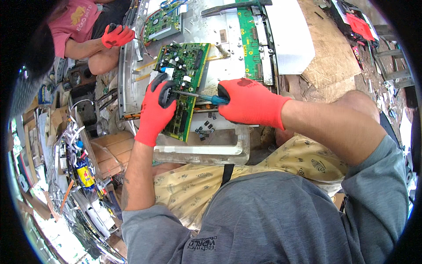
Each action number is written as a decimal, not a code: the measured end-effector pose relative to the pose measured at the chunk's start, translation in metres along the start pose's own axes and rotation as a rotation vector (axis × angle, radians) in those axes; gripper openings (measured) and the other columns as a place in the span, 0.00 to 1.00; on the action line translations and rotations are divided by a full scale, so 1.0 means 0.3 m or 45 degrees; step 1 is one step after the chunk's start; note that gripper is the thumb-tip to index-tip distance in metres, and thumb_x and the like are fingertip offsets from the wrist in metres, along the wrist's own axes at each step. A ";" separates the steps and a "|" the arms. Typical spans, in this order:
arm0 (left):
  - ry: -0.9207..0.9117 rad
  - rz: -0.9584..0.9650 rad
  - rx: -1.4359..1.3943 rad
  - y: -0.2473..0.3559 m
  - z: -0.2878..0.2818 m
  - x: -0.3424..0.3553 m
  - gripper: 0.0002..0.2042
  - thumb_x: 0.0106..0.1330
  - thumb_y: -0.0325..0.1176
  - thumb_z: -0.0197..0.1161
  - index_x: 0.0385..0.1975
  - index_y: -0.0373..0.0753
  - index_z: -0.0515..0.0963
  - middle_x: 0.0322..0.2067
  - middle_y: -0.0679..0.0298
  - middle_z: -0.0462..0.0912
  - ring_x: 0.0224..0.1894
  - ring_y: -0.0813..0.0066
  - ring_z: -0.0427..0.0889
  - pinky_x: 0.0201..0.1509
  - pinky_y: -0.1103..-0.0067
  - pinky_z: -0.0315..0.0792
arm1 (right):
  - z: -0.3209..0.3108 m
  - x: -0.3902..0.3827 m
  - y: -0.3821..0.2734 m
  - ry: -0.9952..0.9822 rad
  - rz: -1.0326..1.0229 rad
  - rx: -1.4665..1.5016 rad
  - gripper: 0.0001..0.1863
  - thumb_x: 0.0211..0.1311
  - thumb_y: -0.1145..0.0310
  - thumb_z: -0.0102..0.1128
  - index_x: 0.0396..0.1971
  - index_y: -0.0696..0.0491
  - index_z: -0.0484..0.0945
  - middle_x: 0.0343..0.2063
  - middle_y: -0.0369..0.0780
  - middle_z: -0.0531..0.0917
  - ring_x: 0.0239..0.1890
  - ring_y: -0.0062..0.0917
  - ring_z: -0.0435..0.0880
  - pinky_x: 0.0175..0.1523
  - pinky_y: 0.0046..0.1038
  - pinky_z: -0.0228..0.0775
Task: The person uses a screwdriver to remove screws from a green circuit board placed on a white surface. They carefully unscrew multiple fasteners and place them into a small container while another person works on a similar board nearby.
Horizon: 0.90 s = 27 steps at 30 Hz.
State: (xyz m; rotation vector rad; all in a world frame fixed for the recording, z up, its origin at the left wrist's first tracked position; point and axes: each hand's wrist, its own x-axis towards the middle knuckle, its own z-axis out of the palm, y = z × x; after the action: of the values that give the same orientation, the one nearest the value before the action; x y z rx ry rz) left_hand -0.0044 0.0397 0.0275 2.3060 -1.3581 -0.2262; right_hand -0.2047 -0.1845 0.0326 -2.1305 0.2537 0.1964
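Red knit with black-coated palms and fingers covers both hands. The left hand [159, 108] reaches up over the left edge of a green printed circuit board [187, 66], wrist straight, its fingers and thumb bent to grip that edge. From the board's right, the right hand [246, 103] comes in with the fist wrapped around the blue handle of a screwdriver [215, 99]; the metal shaft points left across the board, its tip hidden near the left fingers.

The board lies at a slant, partly over a metal panel [222, 64], and carries black connectors, pale cylindrical capacitors and a blue part. Small black components [204, 133] lie scattered just right of its lower end.

On the panel, to the board's upper right, sits a barcode sticker [223, 35] too small to read. Dark print marks the right glove's back, and dark lettering crosses the grey shirt [263, 215] below the board.
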 end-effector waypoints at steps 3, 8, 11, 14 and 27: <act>-0.028 0.084 0.170 0.022 0.010 0.000 0.20 0.56 0.26 0.69 0.51 0.46 0.83 0.66 0.54 0.73 0.69 0.50 0.71 0.73 0.55 0.62 | 0.027 -0.020 0.019 0.058 -0.045 0.047 0.20 0.60 0.55 0.59 0.37 0.60 0.80 0.35 0.57 0.85 0.44 0.54 0.84 0.51 0.46 0.76; -0.005 0.046 0.246 0.013 0.035 -0.011 0.17 0.57 0.27 0.71 0.48 0.48 0.84 0.66 0.58 0.74 0.67 0.52 0.73 0.73 0.49 0.60 | -0.027 0.000 -0.017 -0.248 0.330 0.572 0.20 0.65 0.54 0.57 0.39 0.59 0.80 0.31 0.49 0.85 0.32 0.38 0.88 0.38 0.41 0.80; 0.026 -0.039 0.220 0.015 0.043 -0.015 0.15 0.57 0.27 0.71 0.45 0.45 0.84 0.66 0.59 0.74 0.67 0.52 0.73 0.73 0.52 0.61 | -0.060 0.001 0.029 -0.586 0.280 0.802 0.15 0.73 0.60 0.50 0.41 0.56 0.80 0.29 0.44 0.84 0.25 0.26 0.86 0.28 0.33 0.78; 0.039 -0.109 0.181 0.022 0.040 -0.003 0.13 0.57 0.27 0.71 0.43 0.44 0.83 0.65 0.60 0.75 0.66 0.51 0.74 0.73 0.54 0.62 | -0.062 0.000 0.058 -0.691 -0.043 0.337 0.13 0.72 0.65 0.50 0.42 0.56 0.81 0.28 0.42 0.85 0.24 0.27 0.86 0.30 0.33 0.79; -0.009 -0.108 0.284 0.031 0.033 0.007 0.13 0.56 0.27 0.72 0.41 0.42 0.81 0.66 0.62 0.74 0.65 0.53 0.75 0.67 0.60 0.70 | -0.024 -0.006 0.051 -0.555 0.264 0.592 0.16 0.70 0.58 0.56 0.46 0.55 0.83 0.35 0.42 0.86 0.36 0.25 0.83 0.42 0.30 0.76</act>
State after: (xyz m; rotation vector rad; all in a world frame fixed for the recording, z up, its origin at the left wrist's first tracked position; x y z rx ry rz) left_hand -0.0141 0.0312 0.0233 2.5514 -1.3503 -0.1138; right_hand -0.2100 -0.1983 0.0246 -1.5537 0.2339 0.6485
